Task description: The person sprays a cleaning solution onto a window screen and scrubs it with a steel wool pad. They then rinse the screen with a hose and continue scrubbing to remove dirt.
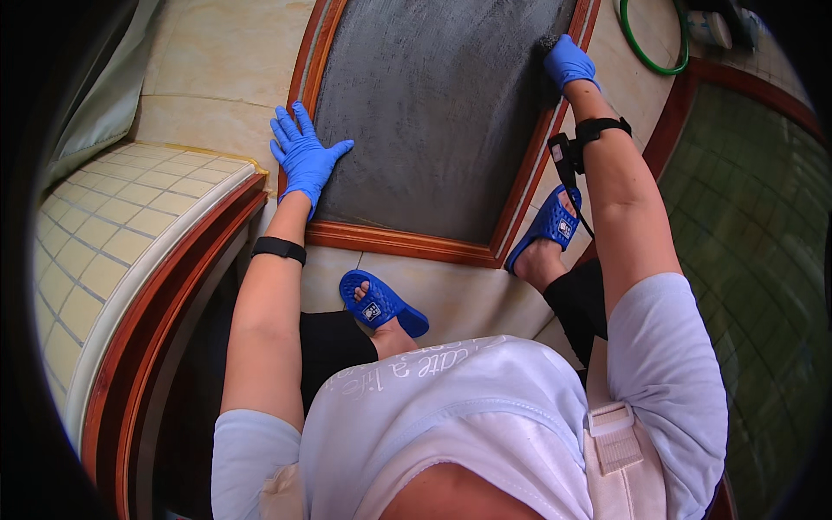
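Left hand: my left hand [308, 156], in a blue glove, was spread flat, its fingers fanned over the left side of the red-brown wooden frame [399, 243] and its thumb reaching over the dark face.
Right hand: my right hand [570, 63], gloved in the same blue, was curled tight around a dark scrubber [548, 42]; only its rough edge showed beyond my fingers, so I could not tell its exact kind.
Scrubber: it lay at the upper right of the panel, against the inner edge of the frame.
Panel: the dark grey panel [425, 121], streaked with pale marks, filled the frame between my two hands, its near edge just beyond my feet.
Wrists: a black band [279, 250] circled my left wrist; on my right forearm a black strap [602, 130] held a small device [563, 153] with a cable trailing down.
Feet: one blue slipper [374, 305] stood below the panel's near edge, the other blue slipper [555, 230] beside its right corner.
Left side: a ledge of cream tiles [113, 217] curved past my forearm, with a grey cloth [104, 95] hanging above it.
Right side: a green hose [666, 71] looped beyond my right hand, near a second wood-framed pane [737, 173], greenish and dark.
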Demonstrator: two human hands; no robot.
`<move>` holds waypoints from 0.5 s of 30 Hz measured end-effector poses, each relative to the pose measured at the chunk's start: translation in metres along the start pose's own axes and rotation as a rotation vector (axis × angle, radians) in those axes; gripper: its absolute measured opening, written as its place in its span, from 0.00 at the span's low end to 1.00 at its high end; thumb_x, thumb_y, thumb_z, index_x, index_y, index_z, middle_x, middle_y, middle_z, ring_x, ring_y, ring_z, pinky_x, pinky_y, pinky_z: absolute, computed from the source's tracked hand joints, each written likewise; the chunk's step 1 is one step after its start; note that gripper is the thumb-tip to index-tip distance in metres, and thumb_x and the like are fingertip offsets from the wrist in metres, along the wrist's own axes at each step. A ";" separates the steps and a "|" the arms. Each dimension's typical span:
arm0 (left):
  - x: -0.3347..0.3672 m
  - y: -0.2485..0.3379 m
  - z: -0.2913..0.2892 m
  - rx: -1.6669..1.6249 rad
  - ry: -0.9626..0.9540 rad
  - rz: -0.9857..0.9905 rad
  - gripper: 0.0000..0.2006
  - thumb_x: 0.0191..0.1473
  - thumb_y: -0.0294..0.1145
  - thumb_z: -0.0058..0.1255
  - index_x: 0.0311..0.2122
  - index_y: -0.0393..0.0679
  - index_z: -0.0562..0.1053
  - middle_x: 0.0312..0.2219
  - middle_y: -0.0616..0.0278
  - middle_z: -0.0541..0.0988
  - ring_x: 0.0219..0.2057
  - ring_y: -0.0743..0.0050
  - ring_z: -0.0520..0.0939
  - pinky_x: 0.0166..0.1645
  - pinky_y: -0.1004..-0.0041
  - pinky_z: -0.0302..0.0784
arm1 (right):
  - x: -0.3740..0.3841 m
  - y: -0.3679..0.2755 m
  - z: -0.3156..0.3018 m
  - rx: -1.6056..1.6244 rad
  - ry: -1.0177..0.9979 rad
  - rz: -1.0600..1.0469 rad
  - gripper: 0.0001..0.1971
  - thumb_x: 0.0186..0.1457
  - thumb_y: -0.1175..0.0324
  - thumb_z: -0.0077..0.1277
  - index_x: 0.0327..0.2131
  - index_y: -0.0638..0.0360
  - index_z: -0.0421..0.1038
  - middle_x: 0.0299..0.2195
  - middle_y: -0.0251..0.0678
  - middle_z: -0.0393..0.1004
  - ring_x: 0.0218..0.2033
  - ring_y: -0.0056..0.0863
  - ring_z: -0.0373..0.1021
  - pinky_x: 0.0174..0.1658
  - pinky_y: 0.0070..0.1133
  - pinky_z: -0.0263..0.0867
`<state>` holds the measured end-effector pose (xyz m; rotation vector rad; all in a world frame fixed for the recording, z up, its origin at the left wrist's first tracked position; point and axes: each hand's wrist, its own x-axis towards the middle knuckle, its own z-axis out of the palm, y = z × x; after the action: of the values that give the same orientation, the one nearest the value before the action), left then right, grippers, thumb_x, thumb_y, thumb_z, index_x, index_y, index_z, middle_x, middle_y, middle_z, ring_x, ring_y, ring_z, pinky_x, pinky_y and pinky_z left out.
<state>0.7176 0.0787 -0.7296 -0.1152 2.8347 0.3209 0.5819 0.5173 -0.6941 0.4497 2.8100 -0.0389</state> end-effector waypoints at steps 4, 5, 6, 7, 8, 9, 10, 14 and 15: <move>-0.009 -0.019 -0.011 0.037 -0.019 -0.048 0.62 0.35 0.65 0.59 0.65 0.48 0.33 0.64 0.43 0.32 0.65 0.40 0.34 0.63 0.43 0.34 | -0.121 -0.040 0.040 0.213 -0.069 0.105 0.14 0.51 0.67 0.42 0.41 0.62 0.65 0.40 0.55 0.71 0.43 0.52 0.69 0.45 0.40 0.65; -0.009 -0.017 -0.012 0.042 -0.032 -0.056 0.62 0.35 0.65 0.59 0.65 0.48 0.33 0.64 0.43 0.32 0.65 0.40 0.35 0.63 0.43 0.34 | -0.171 -0.041 0.055 0.179 -0.161 0.127 0.13 0.51 0.69 0.41 0.40 0.62 0.64 0.41 0.54 0.70 0.43 0.52 0.69 0.44 0.40 0.66; -0.011 -0.015 -0.013 0.047 -0.050 -0.070 0.62 0.35 0.65 0.59 0.65 0.48 0.33 0.64 0.43 0.32 0.65 0.40 0.35 0.63 0.43 0.34 | -0.226 -0.046 0.063 0.143 -0.264 0.093 0.12 0.51 0.70 0.40 0.40 0.60 0.63 0.41 0.54 0.69 0.40 0.54 0.70 0.43 0.41 0.66; -0.012 -0.013 -0.016 0.044 -0.079 -0.087 0.62 0.35 0.65 0.59 0.65 0.48 0.33 0.64 0.43 0.32 0.65 0.40 0.35 0.63 0.43 0.35 | -0.271 -0.057 0.058 0.116 -0.440 0.101 0.13 0.51 0.73 0.39 0.42 0.57 0.66 0.40 0.54 0.70 0.41 0.52 0.71 0.43 0.40 0.67; -0.012 -0.009 -0.020 0.039 -0.105 -0.103 0.62 0.35 0.65 0.59 0.65 0.48 0.33 0.64 0.43 0.33 0.65 0.40 0.35 0.63 0.43 0.35 | -0.307 -0.063 0.057 0.101 -0.543 0.044 0.13 0.51 0.73 0.40 0.41 0.57 0.67 0.40 0.54 0.71 0.41 0.51 0.71 0.43 0.39 0.67; -0.010 -0.005 -0.025 0.034 -0.126 -0.116 0.62 0.35 0.64 0.59 0.65 0.48 0.33 0.64 0.43 0.33 0.65 0.40 0.35 0.63 0.43 0.35 | -0.321 -0.064 0.058 0.101 -0.580 0.002 0.12 0.51 0.73 0.41 0.40 0.57 0.69 0.39 0.53 0.72 0.41 0.50 0.71 0.43 0.38 0.68; -0.007 0.000 -0.028 0.024 -0.128 -0.112 0.62 0.35 0.63 0.59 0.65 0.48 0.33 0.64 0.44 0.33 0.65 0.40 0.35 0.63 0.43 0.36 | -0.317 -0.070 0.053 0.104 -0.604 -0.045 0.12 0.50 0.73 0.41 0.38 0.57 0.71 0.38 0.51 0.74 0.41 0.48 0.72 0.43 0.38 0.68; -0.007 0.012 -0.042 0.050 -0.256 -0.190 0.61 0.36 0.62 0.60 0.65 0.49 0.32 0.64 0.46 0.31 0.65 0.43 0.35 0.62 0.41 0.38 | -0.208 -0.106 -0.020 -0.084 -0.506 -0.484 0.10 0.49 0.72 0.45 0.35 0.57 0.74 0.35 0.46 0.76 0.39 0.43 0.73 0.43 0.34 0.69; -0.003 0.016 -0.046 0.049 -0.270 -0.187 0.61 0.36 0.62 0.60 0.65 0.49 0.32 0.64 0.46 0.31 0.65 0.43 0.35 0.62 0.41 0.39 | -0.177 -0.119 -0.062 -0.093 -0.447 -0.525 0.10 0.48 0.71 0.46 0.34 0.58 0.74 0.34 0.45 0.76 0.38 0.44 0.73 0.42 0.34 0.69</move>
<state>0.7060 0.0836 -0.6829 -0.3011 2.5393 0.2078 0.6884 0.3551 -0.5850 -0.2947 2.3930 -0.1044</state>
